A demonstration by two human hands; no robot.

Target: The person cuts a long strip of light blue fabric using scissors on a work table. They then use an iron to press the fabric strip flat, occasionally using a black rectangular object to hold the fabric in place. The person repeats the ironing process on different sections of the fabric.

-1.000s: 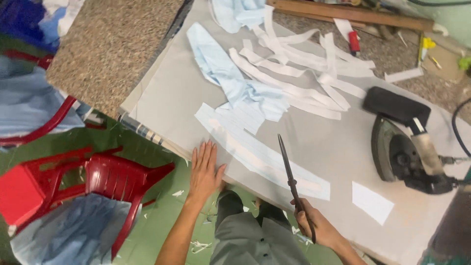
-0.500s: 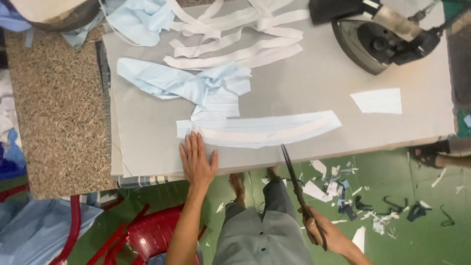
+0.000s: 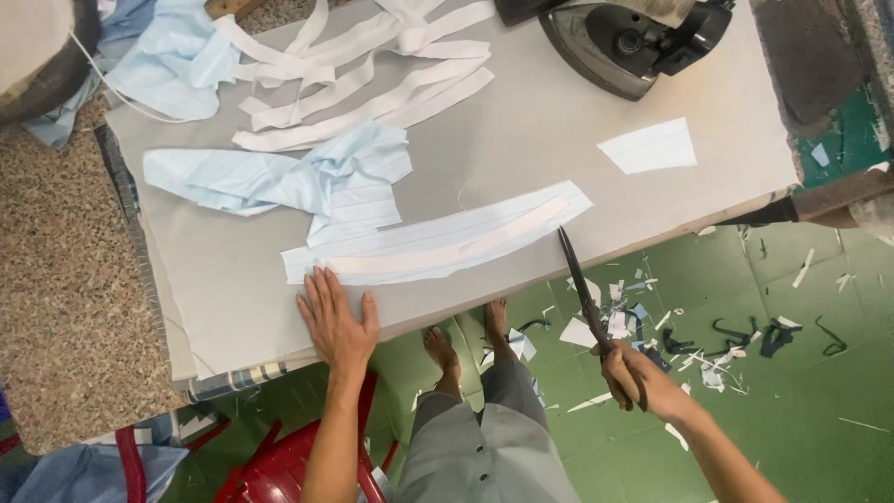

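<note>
My left hand (image 3: pixel 335 321) lies flat, fingers spread, on the grey table (image 3: pixel 521 140) near its front edge, fingertips touching the left end of a long pale blue fabric strip (image 3: pixel 438 244). My right hand (image 3: pixel 638 377) grips the handles of long dark scissors (image 3: pixel 585 293) off the table's front edge. Their closed blades point up toward the strip's right end. A crumpled light blue cloth (image 3: pixel 289 179) lies just behind the strip.
White fabric strips (image 3: pixel 372 79) are piled at the back of the table. A dark iron (image 3: pixel 633 37) stands at the back right, a small white fabric piece (image 3: pixel 649 146) near it. Scraps (image 3: pixel 689 340) litter the green floor. A red chair (image 3: pixel 279 466) sits below.
The view has swung so the table sits squarer and higher in frame. My left hand stays by the strip's left end; the scissors remain at its right end.
</note>
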